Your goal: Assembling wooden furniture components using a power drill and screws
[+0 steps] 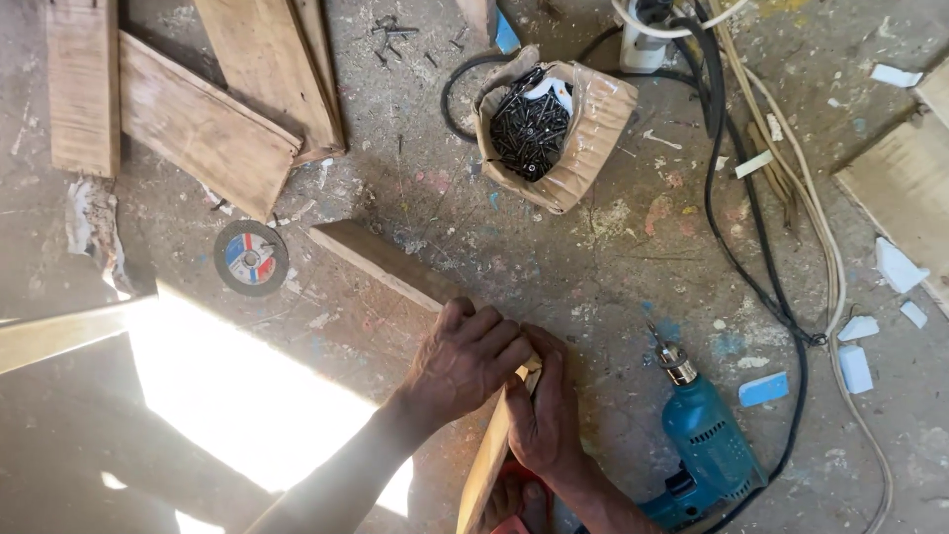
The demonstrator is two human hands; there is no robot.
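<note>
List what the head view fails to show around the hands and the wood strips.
- Joint where the two wood strips meet: covered by the left hand and right hand.
- What the fingers pinch: hidden, too small.
- Upright strip's lower end: cut off by the bottom edge.
- Blue drill: its handle is cut off by the bottom edge.
- Floor at left: washed out by sun glare.

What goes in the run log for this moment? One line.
left hand: on wood strip | right hand: gripping wood strip | drill: on floor | box of screws: beyond
</note>
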